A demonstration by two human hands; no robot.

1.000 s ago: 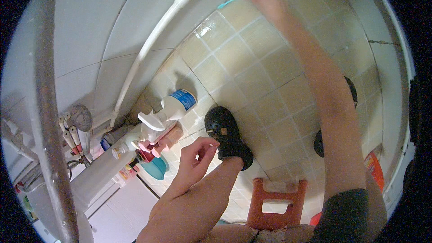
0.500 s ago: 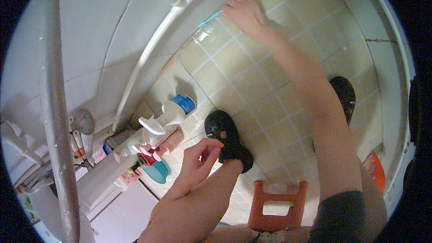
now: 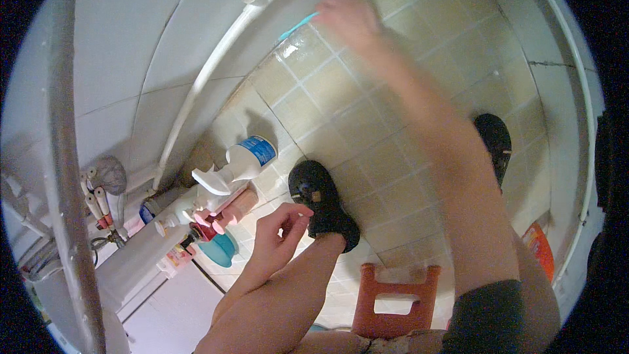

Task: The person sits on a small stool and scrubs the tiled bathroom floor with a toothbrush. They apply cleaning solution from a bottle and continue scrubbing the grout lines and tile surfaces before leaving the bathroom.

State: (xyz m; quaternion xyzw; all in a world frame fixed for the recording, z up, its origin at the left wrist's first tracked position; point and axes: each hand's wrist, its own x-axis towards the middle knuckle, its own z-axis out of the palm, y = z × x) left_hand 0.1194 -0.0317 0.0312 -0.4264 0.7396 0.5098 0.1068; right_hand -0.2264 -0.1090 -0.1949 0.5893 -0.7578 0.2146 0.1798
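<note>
My right hand (image 3: 347, 18), blurred by motion, reaches far forward and grips a slim turquoise toothbrush (image 3: 298, 27). Its far end meets the seam where the tiled floor (image 3: 334, 85) joins the grey wall (image 3: 190, 39); the bristles are too small to make out. A wet, shiny patch lies on the tile just beneath it. My left hand (image 3: 280, 236) rests by my left lower leg, near the black shoe (image 3: 313, 187), fingers curled and thumb against them. Nothing shows in that hand.
A white spray bottle (image 3: 242, 162) with a blue label stands left of the shoe, beside several other bottles and a teal basin (image 3: 219, 249). White pipes (image 3: 216, 59) run along the wall. Beneath me is a red-orange stool (image 3: 396, 301); an orange packet (image 3: 538, 249) lies at right.
My right hand and the toothbrush have shifted slightly left along the wall seam, and the hand is now blurred. My left hand keeps its curled pose. The whole view has drifted a little.
</note>
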